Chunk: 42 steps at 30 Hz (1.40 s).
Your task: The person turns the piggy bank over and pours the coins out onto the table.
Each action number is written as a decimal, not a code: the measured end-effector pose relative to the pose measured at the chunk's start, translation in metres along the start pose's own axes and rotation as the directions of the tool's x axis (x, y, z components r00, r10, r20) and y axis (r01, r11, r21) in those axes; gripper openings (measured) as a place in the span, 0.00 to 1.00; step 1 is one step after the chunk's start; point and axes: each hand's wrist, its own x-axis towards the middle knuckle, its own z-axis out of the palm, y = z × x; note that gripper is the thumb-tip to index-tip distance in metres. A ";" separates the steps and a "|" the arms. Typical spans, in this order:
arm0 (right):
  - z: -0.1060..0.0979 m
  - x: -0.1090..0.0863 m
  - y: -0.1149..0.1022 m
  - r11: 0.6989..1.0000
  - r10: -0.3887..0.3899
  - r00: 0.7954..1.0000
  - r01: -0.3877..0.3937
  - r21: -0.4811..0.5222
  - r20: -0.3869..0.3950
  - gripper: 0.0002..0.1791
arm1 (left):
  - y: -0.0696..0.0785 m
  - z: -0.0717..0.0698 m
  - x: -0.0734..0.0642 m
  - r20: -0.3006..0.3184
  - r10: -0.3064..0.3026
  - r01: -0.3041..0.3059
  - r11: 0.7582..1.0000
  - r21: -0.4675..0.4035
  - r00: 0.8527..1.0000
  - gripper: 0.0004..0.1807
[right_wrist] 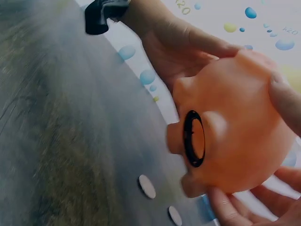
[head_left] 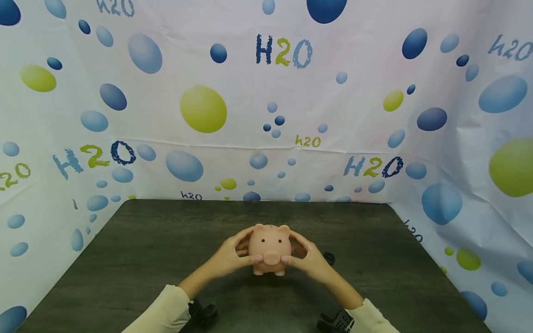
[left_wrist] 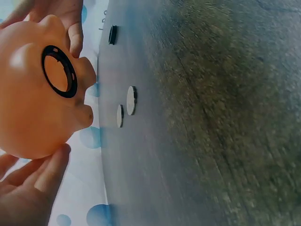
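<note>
A peach-coloured piggy bank [head_left: 271, 247] faces the head camera, raised off the table between two hands. My left hand [head_left: 233, 252] grips its left side, thumb beside the snout. On the opposite side my right hand [head_left: 309, 259] holds it the same way. Both wrist views look at its underside, where a black ring [left_wrist: 69, 75] surrounds an uncovered round hole between the feet. Two pale coins [left_wrist: 131, 100] [right_wrist: 146, 186] lie on the table beneath it; the bank and hands hide them in the head view. Right of the bank, a small black plug [head_left: 329, 258] sits on the table.
The dark wood-grain table [head_left: 175, 222] reaches back to a white hanging sheet [head_left: 250, 83] printed with dots and H2O lettering, which also lines both sides. A black camera mount [head_left: 202, 312] is strapped to the left wrist and another camera mount [head_left: 336, 321] to the right.
</note>
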 end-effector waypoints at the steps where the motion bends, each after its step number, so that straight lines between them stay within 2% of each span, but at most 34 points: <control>1: 0.000 0.000 -0.001 1.000 0.026 1.000 -0.026 0.013 -0.001 0.38 | 0.000 0.000 0.000 -0.002 -0.019 0.019 1.000 -0.004 1.000 0.42; 5: 0.002 0.002 -0.006 0.984 0.152 0.988 -0.152 0.092 0.003 0.38 | -0.001 0.003 0.001 -0.026 -0.075 0.075 0.997 0.027 0.997 0.39; 8: 0.005 0.004 -0.010 0.955 0.262 0.965 -0.262 0.141 0.020 0.37 | 0.000 0.006 0.000 -0.061 -0.135 0.138 0.988 0.062 0.989 0.36; 11: 0.008 0.004 -0.012 0.910 0.365 0.929 -0.368 0.190 0.054 0.38 | 0.002 0.009 -0.002 -0.081 -0.228 0.233 0.971 0.057 0.970 0.36; 14: 0.010 0.003 -0.012 0.865 0.439 0.895 -0.445 0.234 0.080 0.40 | 0.004 0.011 -0.004 -0.077 -0.327 0.329 0.944 0.010 0.942 0.37; 17: 0.011 0.002 -0.009 0.835 0.474 0.876 -0.481 0.267 0.093 0.41 | 0.004 0.013 -0.007 -0.069 -0.380 0.380 0.925 -0.009 0.922 0.40; 19: 0.012 0.001 -0.008 0.822 0.487 0.868 -0.495 0.281 0.103 0.41 | 0.003 0.014 -0.009 -0.060 -0.397 0.395 0.918 -0.041 0.916 0.40; 24: 0.015 0.000 -0.004 0.813 0.497 0.859 -0.510 0.282 0.120 0.40 | 0.000 0.015 -0.014 -0.025 -0.411 0.406 0.906 -0.118 0.911 0.41; 29: 0.013 0.003 -0.010 0.817 0.486 0.864 -0.502 0.285 0.129 0.40 | 0.007 0.012 -0.011 -0.020 -0.418 0.413 0.902 -0.126 0.908 0.41; 32: 0.008 0.008 -0.020 0.840 0.444 0.885 -0.465 0.280 0.139 0.42 | 0.018 0.006 -0.004 -0.021 -0.394 0.390 0.915 -0.104 0.919 0.41; 34: 0.004 0.011 -0.028 0.887 0.370 0.917 -0.396 0.240 0.146 0.41 | 0.027 0.001 0.000 -0.030 -0.336 0.334 0.941 -0.061 0.941 0.40; 36: 0.002 0.012 -0.036 0.946 0.256 0.957 -0.277 0.166 0.139 0.39 | 0.035 -0.006 0.002 -0.028 -0.231 0.231 0.973 -0.005 0.973 0.39; 38: 0.002 0.011 -0.041 0.994 0.084 0.987 -0.093 0.063 0.136 0.40 | 0.037 -0.011 0.001 -0.012 -0.084 0.085 0.995 0.052 0.996 0.42; 39: 0.002 0.010 -0.039 1.000 -0.006 0.992 0.007 -0.006 0.127 0.41 | 0.036 -0.013 0.000 -0.003 -0.002 0.002 0.996 0.091 1.000 0.45; 40: 0.004 0.009 -0.039 0.993 -0.087 0.989 0.095 -0.068 0.116 0.44 | 0.037 -0.013 -0.002 0.009 0.073 -0.073 0.990 0.124 0.997 0.48; 42: 0.007 0.006 -0.026 0.964 -0.196 0.975 0.210 -0.162 0.103 0.49 | 0.026 -0.010 -0.006 0.037 0.171 -0.175 0.973 0.148 0.985 0.54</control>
